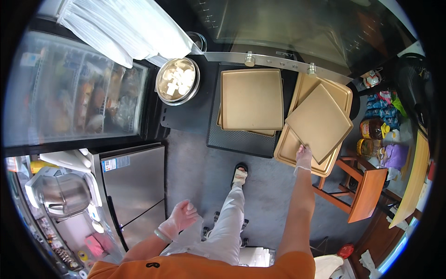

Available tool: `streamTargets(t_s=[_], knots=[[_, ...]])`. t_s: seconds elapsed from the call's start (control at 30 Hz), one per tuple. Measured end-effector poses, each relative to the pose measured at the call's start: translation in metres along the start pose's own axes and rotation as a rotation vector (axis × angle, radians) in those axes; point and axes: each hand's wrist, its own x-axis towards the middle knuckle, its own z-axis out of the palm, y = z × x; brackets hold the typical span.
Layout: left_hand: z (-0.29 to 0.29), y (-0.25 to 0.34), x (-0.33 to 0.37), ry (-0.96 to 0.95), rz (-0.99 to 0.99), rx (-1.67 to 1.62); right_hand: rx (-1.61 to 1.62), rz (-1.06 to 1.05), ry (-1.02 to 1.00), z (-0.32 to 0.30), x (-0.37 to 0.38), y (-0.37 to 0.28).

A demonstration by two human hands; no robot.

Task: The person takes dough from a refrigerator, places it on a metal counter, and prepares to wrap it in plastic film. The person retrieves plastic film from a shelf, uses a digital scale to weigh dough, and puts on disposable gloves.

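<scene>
My right hand (303, 157), in a clear glove, grips the near edge of a square gold baking pan (319, 122). This pan is turned at an angle over a larger rectangular gold baking tray (284, 149); whether it rests on the tray or is lifted I cannot tell. To the left, a second square baking pan (251, 100) sits on top of another, whose edge just shows. Both lie on a black textured tray (241, 145). My left hand (182, 217), also gloved, hangs in front of my body away from the pans, its fingers curled in with nothing in them.
An oven (278, 61) with knobs stands behind the pans. A metal bowl (177, 83) of white pieces sits at the back left, near a glass-doored fridge (79, 93). A steel cabinet (134, 190) is at left, a wooden stool (364, 193) at right.
</scene>
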Motion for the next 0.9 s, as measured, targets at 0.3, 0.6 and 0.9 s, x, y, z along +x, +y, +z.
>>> streamTargets(t_s=[0.3,0.6,0.9], knots=[[-0.010,0.029,0.230,0.250,0.090,0.649,-0.127,-0.175,-0.042,-0.040,-0.096,0.004],[0.024,0.060,0.334,0.240,0.194,0.298,-0.563,-0.009,-0.264,0.041,-0.143,0.078],[0.041,0.068,0.322,0.331,0.307,0.190,-0.569,0.046,-0.318,0.141,-0.139,0.143]])
